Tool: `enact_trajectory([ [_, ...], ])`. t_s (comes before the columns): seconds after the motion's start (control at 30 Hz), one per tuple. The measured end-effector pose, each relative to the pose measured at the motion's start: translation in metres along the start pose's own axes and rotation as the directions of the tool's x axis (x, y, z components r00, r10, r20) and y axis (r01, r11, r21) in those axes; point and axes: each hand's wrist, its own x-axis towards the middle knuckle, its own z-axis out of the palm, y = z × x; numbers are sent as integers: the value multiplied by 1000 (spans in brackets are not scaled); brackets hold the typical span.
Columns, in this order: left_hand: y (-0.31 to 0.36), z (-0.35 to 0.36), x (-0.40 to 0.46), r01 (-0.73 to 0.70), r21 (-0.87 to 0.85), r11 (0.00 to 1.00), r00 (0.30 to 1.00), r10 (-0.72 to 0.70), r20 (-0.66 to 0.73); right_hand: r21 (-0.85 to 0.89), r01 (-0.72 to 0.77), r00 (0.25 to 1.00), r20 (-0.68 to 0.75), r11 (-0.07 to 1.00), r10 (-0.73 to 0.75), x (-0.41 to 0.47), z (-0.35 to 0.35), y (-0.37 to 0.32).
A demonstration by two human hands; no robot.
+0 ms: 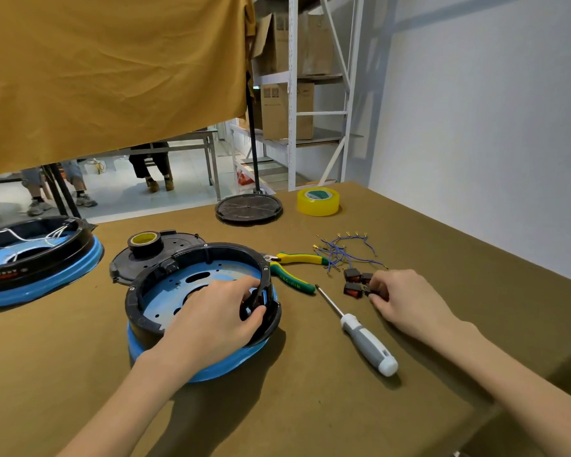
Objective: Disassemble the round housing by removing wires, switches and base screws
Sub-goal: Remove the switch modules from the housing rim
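The round housing (165,291), a black ring on a blue base, lies in front of me on the brown table. My left hand (225,311) grips its right inner wall, fingers curled over the black rim. To the right, my right hand (406,300) pinches a black rocker switch among three red-and-black switches (355,282). A bundle of blue wires (343,250) with brass terminals lies behind them. A grey-and-white screwdriver (363,334) lies between my hands.
Green-yellow pliers (292,267) lie beside the housing. Behind it are a black lid (178,242) with a black tape roll (145,244), a second housing (30,258) at the left, a round black stand base (248,207), and yellow tape (318,201).
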Motion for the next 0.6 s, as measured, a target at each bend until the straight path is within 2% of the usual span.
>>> enact_trajectory([
  [0.2,0,-2,-2,-2,15,1000,1000,2,-21,31,-88,996,-9,996,88,11,-2,5],
  [0.33,2,-4,-5,6,20,1000,1000,-6,-26,30,-80,997,-5,996,80,8,-3,-2],
  [0.43,1,-14,-6,53,-68,996,988,-62,-138,150,-45,997,-48,988,53,6,-11,-17],
  [0.5,-12,-22,-6,152,-97,984,946,-173,-275,307,58,995,-95,950,-30,5,-17,-39],
  [0.53,-23,-26,-6,239,-71,968,920,-249,-301,382,113,991,-110,917,-76,5,-19,-54],
  [0.6,-46,-31,-8,458,-5,889,862,-445,-243,486,167,986,-77,858,-148,7,-22,-89],
])
